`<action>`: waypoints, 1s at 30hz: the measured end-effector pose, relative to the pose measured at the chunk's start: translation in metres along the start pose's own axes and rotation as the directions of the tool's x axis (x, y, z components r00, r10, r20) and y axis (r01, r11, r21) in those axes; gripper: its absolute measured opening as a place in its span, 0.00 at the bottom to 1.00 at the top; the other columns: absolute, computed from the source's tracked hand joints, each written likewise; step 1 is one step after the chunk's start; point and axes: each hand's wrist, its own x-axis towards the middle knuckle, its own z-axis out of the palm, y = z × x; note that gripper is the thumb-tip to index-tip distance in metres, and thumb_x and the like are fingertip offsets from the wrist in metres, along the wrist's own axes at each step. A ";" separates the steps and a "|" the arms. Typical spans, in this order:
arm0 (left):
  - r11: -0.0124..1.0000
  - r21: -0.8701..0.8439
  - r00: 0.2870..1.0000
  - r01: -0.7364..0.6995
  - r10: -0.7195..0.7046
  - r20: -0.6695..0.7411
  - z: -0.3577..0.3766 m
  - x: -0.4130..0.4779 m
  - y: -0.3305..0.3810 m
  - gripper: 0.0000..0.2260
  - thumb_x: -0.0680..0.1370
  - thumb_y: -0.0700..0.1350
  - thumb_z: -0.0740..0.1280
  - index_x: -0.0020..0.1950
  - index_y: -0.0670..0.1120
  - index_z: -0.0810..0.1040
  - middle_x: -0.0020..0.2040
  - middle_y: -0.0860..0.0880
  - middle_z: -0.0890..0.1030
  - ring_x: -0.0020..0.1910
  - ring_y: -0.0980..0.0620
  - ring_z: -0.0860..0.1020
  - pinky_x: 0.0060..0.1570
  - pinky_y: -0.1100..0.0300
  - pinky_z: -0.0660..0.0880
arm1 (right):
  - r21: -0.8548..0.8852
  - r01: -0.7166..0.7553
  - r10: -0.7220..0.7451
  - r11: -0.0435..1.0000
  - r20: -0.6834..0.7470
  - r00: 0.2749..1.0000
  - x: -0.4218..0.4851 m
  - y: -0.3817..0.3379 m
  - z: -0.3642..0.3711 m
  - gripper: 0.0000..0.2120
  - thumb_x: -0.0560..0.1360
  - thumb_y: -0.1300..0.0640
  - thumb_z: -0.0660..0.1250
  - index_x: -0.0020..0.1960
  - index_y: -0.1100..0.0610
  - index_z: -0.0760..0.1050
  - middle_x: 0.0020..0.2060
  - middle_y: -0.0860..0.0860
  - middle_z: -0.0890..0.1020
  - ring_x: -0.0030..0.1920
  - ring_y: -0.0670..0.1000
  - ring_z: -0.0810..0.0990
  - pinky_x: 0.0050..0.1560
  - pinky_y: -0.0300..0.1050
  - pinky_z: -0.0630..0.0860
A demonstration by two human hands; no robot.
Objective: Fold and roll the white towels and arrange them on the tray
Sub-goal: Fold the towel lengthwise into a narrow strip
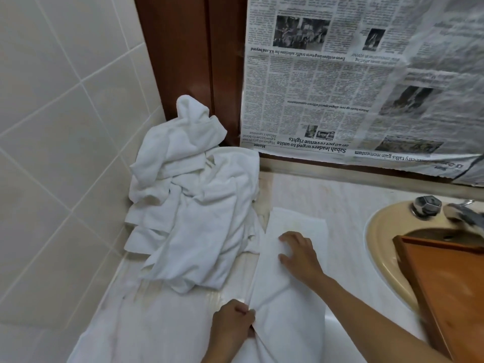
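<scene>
Right hand point(298, 255) on seemingly folded towel point(286, 305)

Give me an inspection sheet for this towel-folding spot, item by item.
Surface: pale countertop, stained near the pile.
Job's things: long folded towel lying flat; crumpled towel pile in the corner; wooden tray over the sink.
Clutter: nothing seen.
Hands: left hand pinches the towel's near edge; right hand presses flat on it.
Cables: nothing seen.
Surroundings: tiled wall, newspaper sheets on the back wall, tap.
</scene>
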 end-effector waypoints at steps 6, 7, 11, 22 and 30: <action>0.992 0.108 0.998 -0.065 0.065 0.006 0.005 -0.007 0.009 0.06 0.74 0.52 0.69 0.46 0.52 0.78 0.34 0.57 0.83 0.38 0.59 0.82 0.47 0.64 0.76 | 0.113 -0.057 0.058 0.992 -0.010 0.998 0.020 0.008 -0.022 0.16 0.76 0.59 0.69 0.63 0.56 0.75 0.61 0.52 0.74 0.60 0.53 0.74 0.57 0.43 0.71; 0.986 0.148 0.996 -0.081 0.085 -0.017 0.007 -0.006 0.012 0.06 0.74 0.54 0.69 0.47 0.54 0.77 0.36 0.58 0.81 0.42 0.58 0.80 0.47 0.64 0.73 | 0.068 -0.048 0.050 0.997 -0.030 0.998 0.028 0.008 -0.028 0.17 0.76 0.58 0.69 0.64 0.56 0.74 0.63 0.52 0.73 0.63 0.54 0.73 0.59 0.44 0.71; 0.976 0.194 0.992 -0.095 0.108 -0.059 0.018 -0.006 0.021 0.04 0.78 0.55 0.66 0.47 0.55 0.75 0.37 0.60 0.77 0.48 0.55 0.77 0.45 0.62 0.69 | -0.185 -0.037 0.032 0.982 -0.033 0.999 0.051 0.003 -0.044 0.22 0.78 0.54 0.65 0.71 0.54 0.68 0.68 0.53 0.69 0.68 0.56 0.66 0.64 0.50 0.68; 0.981 0.183 0.991 -0.062 0.083 -0.107 0.025 -0.009 0.015 0.09 0.79 0.53 0.64 0.40 0.55 0.70 0.33 0.57 0.76 0.37 0.60 0.74 0.33 0.69 0.65 | -0.329 -0.063 0.108 0.942 0.119 0.987 0.089 0.006 -0.057 0.14 0.75 0.51 0.67 0.58 0.56 0.74 0.55 0.53 0.78 0.63 0.57 0.67 0.57 0.51 0.65; 0.987 -0.137 0.994 -0.089 0.079 -0.081 0.033 0.000 0.031 0.08 0.79 0.47 0.67 0.41 0.46 0.77 0.31 0.54 0.78 0.31 0.55 0.73 0.37 0.59 0.68 | -0.028 -0.209 0.210 0.977 0.042 0.977 0.099 0.012 -0.067 0.09 0.75 0.53 0.70 0.46 0.53 0.70 0.49 0.52 0.81 0.52 0.55 0.77 0.54 0.50 0.66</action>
